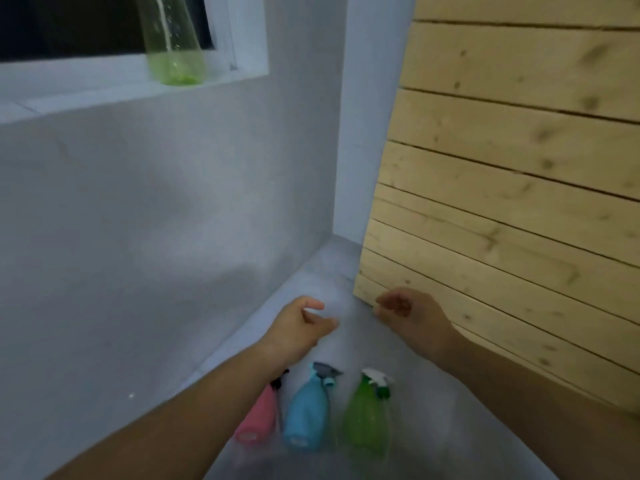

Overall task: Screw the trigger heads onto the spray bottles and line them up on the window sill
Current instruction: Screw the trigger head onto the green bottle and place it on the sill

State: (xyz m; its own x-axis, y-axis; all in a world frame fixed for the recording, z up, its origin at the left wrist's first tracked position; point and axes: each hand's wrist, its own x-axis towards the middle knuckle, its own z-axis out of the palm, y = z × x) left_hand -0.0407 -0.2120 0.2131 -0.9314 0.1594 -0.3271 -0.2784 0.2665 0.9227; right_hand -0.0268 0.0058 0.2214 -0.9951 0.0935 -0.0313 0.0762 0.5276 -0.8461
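Note:
A clear green spray bottle (173,46) stands upright on the white window sill (86,95) at the top left; its top is cut off by the frame. Three bottles lie side by side on the grey floor below my arms: a pink one (258,419) with a black head, a blue one (308,410) with a grey trigger head, and a green one (367,414) with a white trigger head. My left hand (298,327) hovers above them, empty, fingers loosely apart. My right hand (408,313) is beside it with fingers curled and nothing in it.
A leaning panel of light wooden slats (512,188) fills the right side, its lower corner right behind my right hand. A grey wall (156,220) runs under the window and meets the floor (325,271) in a corner.

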